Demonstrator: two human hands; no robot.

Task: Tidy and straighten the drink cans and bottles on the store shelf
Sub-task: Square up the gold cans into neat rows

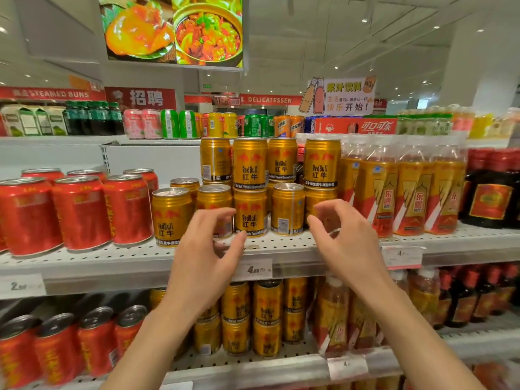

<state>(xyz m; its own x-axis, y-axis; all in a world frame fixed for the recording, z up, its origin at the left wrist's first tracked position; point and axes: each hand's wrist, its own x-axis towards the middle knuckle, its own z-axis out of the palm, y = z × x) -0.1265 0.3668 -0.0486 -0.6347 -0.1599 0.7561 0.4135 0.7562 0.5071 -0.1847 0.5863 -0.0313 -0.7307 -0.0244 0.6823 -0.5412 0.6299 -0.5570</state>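
Left hand (206,254) and right hand (342,237) half-curled, each grip empty before gold cans (250,212)

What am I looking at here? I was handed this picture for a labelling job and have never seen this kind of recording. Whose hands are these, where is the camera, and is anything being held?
There is no machine. A person wears one wide-angle camera on the head, looking forward and down, so the two bare arms reaching in from the bottom are their own. The left hand and right hand are both open, fingers curled, in front of the store shelf; neither holds anything. Between them stand gold Red Bull cans, some stacked two high, a few turned label away. To the left are red cans; to the right, bottles with orange labels and dark bottles. Price tags hang on the shelf edge. More drinks fill the shelves above and below.
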